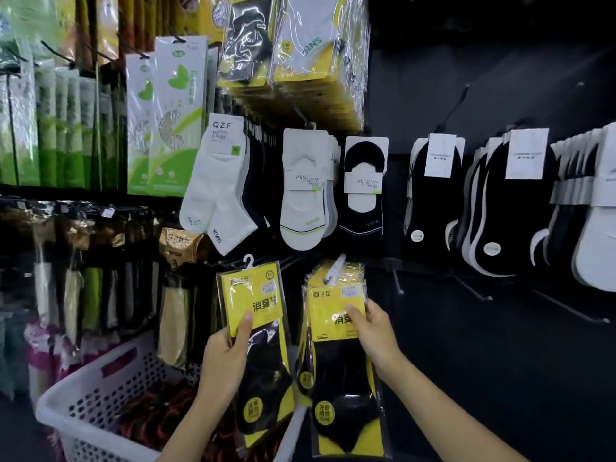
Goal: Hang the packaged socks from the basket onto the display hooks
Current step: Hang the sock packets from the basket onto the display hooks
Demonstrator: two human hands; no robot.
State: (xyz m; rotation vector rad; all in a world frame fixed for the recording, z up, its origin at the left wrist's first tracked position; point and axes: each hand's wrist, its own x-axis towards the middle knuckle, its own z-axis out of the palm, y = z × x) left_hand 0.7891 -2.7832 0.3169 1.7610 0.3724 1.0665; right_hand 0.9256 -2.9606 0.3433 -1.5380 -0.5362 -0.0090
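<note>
My left hand (224,358) grips a yellow and black packaged sock pair (258,348) by its left edge, thumb on the front. Its white plastic hanger (248,261) points up, free of any hook. My right hand (373,331) holds the front pack of a stack of matching yellow sock packs (340,371) that hangs from a display hook (336,266). The white perforated basket (96,391) stands at the lower left, below my left arm, with dark and orange packs inside.
Bare black display hooks (480,293) stick out of the dark wall to the right of the stack. White and black socks (300,195) hang in a row above. Green and white packs (166,128) fill the upper left, dark packs the rack at the left.
</note>
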